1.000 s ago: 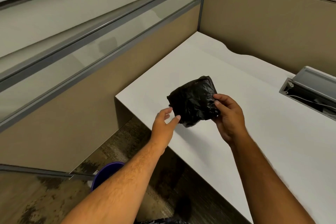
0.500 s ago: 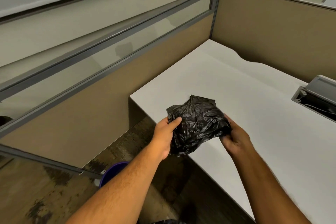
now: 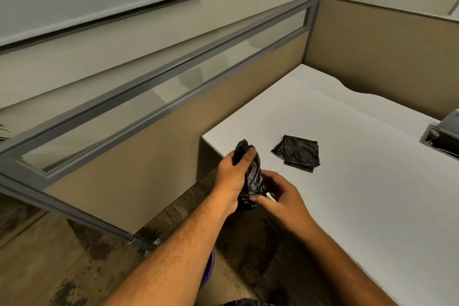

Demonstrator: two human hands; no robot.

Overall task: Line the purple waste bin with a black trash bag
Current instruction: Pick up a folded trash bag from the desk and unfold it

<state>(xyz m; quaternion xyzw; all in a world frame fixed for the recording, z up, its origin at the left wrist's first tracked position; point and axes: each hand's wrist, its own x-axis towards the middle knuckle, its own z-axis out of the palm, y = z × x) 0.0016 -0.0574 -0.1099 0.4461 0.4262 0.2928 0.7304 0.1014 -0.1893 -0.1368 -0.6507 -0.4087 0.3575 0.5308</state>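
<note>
Trash bag point(image 3: 250, 174): bunched, thin, soft, probably light and slippery; above the worktop point(image 3: 360, 181) edge. Your left hand point(image 3: 233, 176) fingers clamp its top, right hand point(image 3: 280, 194) fingers pinch below. Find an open edge. Bin point(image 3: 210, 266) rim at 6 o'clock.

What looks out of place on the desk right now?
Only a spare folded black bag lying on the white desk, apart from both hands. Left hand grips the bunched trash bag; right hand pinches its lower end.

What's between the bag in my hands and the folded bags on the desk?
Nothing: in the head view only bare desk separates held bag from folded bags.
</note>
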